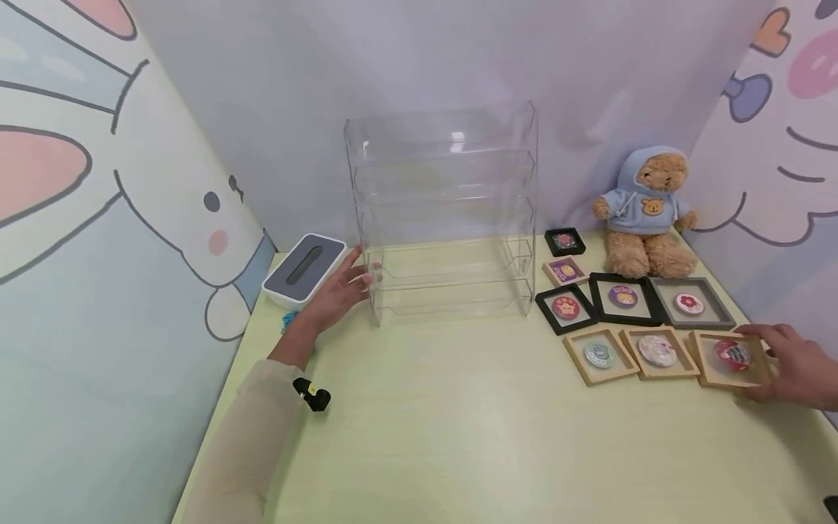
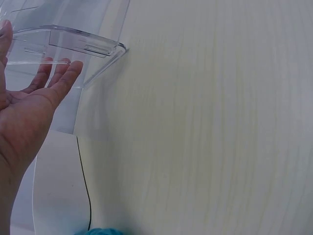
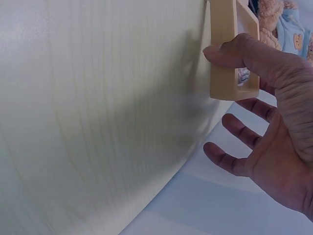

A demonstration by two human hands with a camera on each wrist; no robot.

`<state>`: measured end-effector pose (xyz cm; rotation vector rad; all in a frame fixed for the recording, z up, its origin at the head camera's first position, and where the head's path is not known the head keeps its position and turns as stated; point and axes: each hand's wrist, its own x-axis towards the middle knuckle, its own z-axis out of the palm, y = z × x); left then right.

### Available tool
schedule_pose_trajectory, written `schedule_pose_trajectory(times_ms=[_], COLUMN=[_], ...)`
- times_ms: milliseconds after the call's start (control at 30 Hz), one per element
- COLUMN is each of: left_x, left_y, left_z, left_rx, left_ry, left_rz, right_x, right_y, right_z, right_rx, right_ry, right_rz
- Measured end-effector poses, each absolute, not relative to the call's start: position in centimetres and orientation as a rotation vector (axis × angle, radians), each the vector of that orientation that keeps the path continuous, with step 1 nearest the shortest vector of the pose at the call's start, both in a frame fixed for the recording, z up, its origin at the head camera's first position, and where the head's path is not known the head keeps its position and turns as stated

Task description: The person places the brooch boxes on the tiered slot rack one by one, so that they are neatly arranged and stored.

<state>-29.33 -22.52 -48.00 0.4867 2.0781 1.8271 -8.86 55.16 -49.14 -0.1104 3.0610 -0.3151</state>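
A clear acrylic rack with several tiers (image 1: 452,285) stands against the back wall. My left hand (image 1: 340,291) is at its left side, and in the left wrist view the fingers (image 2: 63,81) extend loosely beside the clear side panel (image 2: 83,41). On the far right, my right hand (image 1: 800,367) pinches a light wooden frame (image 1: 710,371) holding a red badge. Its thumb (image 3: 230,53) lies on the frame's side in the right wrist view, while the other fingers spread below. Two similar wooden frames with round badges (image 1: 597,354) (image 1: 657,351) lie to its left.
Behind the wooden frames lie black frames (image 1: 556,324) (image 1: 625,317), a grey frame (image 1: 720,320) and small frames (image 1: 576,251) (image 1: 553,275). A teddy bear in a blue hoodie (image 1: 644,211) sits at the back right. A tissue box (image 1: 281,297) and a blue item (image 1: 288,320) are on the left.
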Motion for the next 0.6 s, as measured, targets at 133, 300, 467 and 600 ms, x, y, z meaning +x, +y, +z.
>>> schedule_pose_trajectory(times_ms=[133, 300, 467, 600], left_x=[-29.2, -29.1, -29.0, -28.9], left_y=[-22.5, -22.4, -22.4, -22.5], left_z=[-48.3, -48.5, -48.2, -48.0], left_rx=[0.505, 0.499, 0.474, 0.478], left_ry=[2.064, 2.086, 2.101, 2.110], left_rz=[1.838, 1.826, 1.817, 1.814], right_x=[-9.0, -9.3, -9.9, -10.6], right_y=[55.2, 54.9, 54.3, 53.6], right_z=[-49.2, -48.7, -48.2, -47.6], right_rx=[-0.128, -0.094, -0.149, -0.224], right_ry=[3.166, 3.235, 3.372, 3.472], right_rz=[-0.306, -0.326, -0.399, -0.475])
